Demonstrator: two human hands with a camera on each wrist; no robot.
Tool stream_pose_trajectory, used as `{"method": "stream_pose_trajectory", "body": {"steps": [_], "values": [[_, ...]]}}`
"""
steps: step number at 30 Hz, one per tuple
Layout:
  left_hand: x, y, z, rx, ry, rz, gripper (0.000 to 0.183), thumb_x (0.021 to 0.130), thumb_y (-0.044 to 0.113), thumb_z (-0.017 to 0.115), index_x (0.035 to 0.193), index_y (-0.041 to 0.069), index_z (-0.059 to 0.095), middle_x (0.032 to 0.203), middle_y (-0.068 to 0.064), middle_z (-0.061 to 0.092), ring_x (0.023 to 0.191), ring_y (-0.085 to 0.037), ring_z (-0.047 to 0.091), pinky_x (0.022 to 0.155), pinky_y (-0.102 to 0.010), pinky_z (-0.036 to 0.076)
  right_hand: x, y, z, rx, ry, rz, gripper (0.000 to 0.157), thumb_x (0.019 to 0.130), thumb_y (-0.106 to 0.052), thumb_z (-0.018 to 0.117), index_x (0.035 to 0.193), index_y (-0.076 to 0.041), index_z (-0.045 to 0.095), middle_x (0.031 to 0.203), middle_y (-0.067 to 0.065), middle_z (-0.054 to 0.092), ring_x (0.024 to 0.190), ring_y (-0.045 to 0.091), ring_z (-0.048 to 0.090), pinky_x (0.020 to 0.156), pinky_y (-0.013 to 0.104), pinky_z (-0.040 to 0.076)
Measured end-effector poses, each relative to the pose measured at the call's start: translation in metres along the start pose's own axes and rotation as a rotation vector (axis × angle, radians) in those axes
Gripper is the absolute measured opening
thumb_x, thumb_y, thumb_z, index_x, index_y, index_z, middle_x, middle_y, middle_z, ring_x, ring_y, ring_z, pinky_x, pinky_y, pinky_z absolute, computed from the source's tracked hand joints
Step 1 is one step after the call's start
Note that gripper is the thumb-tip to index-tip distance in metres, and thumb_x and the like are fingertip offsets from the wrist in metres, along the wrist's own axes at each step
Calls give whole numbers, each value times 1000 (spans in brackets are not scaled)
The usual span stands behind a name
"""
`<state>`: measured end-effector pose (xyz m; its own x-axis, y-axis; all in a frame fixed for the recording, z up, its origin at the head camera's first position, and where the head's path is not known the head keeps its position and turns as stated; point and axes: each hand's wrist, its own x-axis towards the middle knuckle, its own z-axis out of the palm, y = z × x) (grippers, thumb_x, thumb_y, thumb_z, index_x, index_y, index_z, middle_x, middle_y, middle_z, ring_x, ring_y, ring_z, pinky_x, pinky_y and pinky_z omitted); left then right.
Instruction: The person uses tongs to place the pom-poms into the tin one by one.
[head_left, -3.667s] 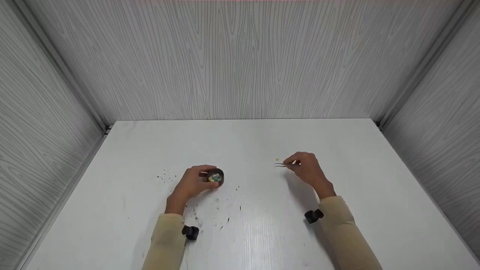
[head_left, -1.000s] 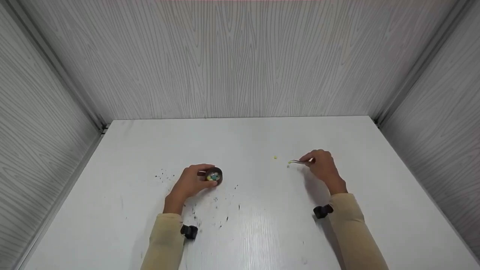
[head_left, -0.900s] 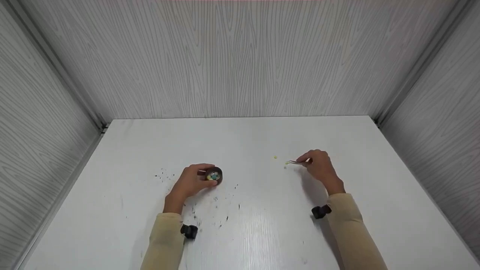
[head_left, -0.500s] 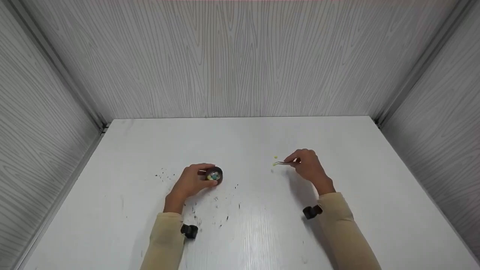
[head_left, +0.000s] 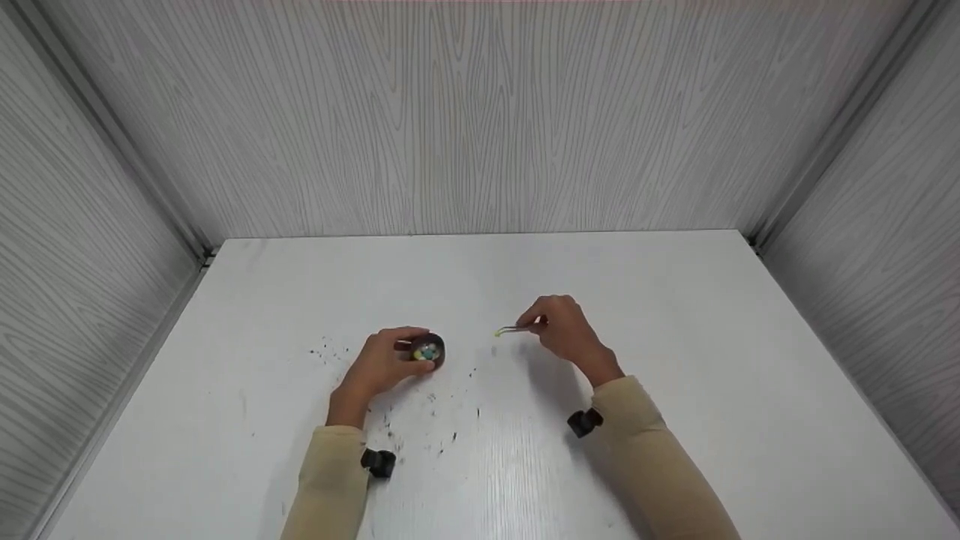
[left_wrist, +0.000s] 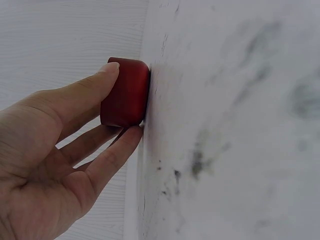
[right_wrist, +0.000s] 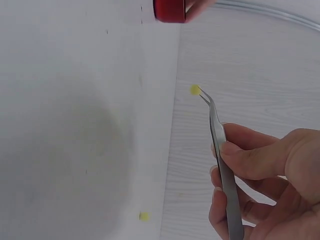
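Observation:
My left hand [head_left: 381, 365] holds a small round red cup [left_wrist: 127, 94] between thumb and fingers, standing on the white table. Several small yellow, white and teal bits [head_left: 428, 352] show inside it in the head view. To its right, my right hand [head_left: 568, 330] pinches curved steel tweezers [right_wrist: 227, 187], whose tips have a small yellow bead [right_wrist: 195, 89] above the table. Cup and tweezers tips are apart. A second yellow bead [right_wrist: 144, 216] lies on the table in the right wrist view; the right hand hides it in the head view.
Dark specks and smudges [head_left: 390, 427] mark the white tabletop [head_left: 675, 300] around the left hand. Grey wood-patterned panels [head_left: 480, 120] rise at the back and on both sides. Each forearm has a black wrist camera [head_left: 585, 422].
My right hand has picked up a yellow bead with the tweezers and carried it left, past the other bead, towards the cup. The left hand and cup have stayed in place.

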<state>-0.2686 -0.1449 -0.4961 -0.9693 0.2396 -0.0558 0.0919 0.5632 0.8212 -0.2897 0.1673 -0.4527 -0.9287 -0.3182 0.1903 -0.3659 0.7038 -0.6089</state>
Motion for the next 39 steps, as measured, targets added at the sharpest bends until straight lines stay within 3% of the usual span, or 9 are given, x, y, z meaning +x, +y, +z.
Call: {"method": "stream_pose_trajectory", "body": {"steps": [8, 20, 24, 31, 39], "values": [[-1, 1, 1, 2, 12, -11, 56, 89, 13, 82, 142, 11, 63, 140, -16, 65, 130, -37, 63, 109, -54, 51, 12, -25, 20, -37, -31, -97, 24, 90, 13, 69, 96, -5, 84, 98, 12, 78, 94, 29, 75, 80, 40, 63], [1, 1, 1, 9, 9, -1, 56, 89, 13, 82, 142, 11, 63, 140, -16, 65, 129, -36, 64, 109, -53, 51, 30, -55, 35, -71, -112, -132, 26, 91, 13, 67, 99, -5, 83, 101, 11, 79, 102, 27, 74, 91, 42, 61], [2, 1, 1, 10, 14, -3, 56, 89, 13, 82, 141, 11, 63, 140, -16, 65, 128, -37, 64, 109, -53, 51, 35, -60, 39, -101, -128, -161, 26, 90, 15, 68, 98, -4, 84, 101, 11, 80, 104, 29, 74, 93, 43, 60], [3, 0, 2, 17, 19, 1, 55, 88, 12, 82, 140, 10, 64, 140, -15, 66, 127, -37, 65, 109, -52, 52, 40, -64, 45, -123, -169, -138, 26, 89, 14, 69, 100, -4, 83, 104, 11, 80, 107, 30, 72, 99, 44, 58], [1, 1, 1, 5, 9, 3, 55, 89, 12, 82, 141, 11, 64, 138, -15, 67, 127, -36, 64, 108, -53, 52, 42, -63, 47, -155, -152, -171, 22, 91, 10, 69, 99, -4, 83, 105, 10, 81, 108, 30, 72, 98, 44, 59]]}}
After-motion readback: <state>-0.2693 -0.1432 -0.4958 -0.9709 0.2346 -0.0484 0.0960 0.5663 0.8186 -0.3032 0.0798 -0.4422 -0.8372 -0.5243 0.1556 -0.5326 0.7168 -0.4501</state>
